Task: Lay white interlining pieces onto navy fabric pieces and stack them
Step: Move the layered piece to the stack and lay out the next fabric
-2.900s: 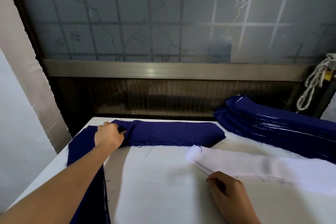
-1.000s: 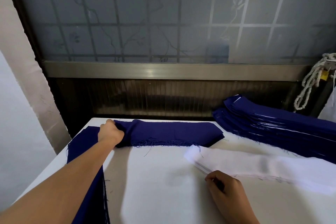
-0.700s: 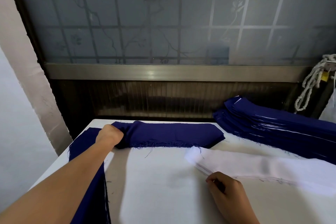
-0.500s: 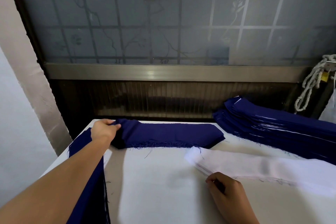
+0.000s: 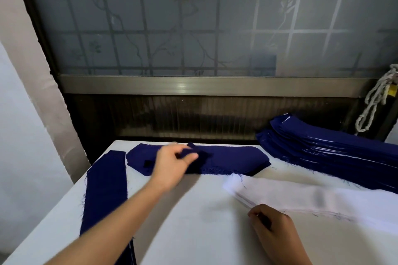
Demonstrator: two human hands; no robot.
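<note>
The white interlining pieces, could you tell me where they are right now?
In the head view, the white interlining pieces lie right of centre on the table, below the big navy stack, beside the right hand.

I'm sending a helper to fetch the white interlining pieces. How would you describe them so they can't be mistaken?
Start at the white table under the frosted window. On its right side, in front of the tall navy stack, lies the pile of white interlining pieces, with the right hand at its near edge. It is the only white cloth; every other pile is navy.
</note>
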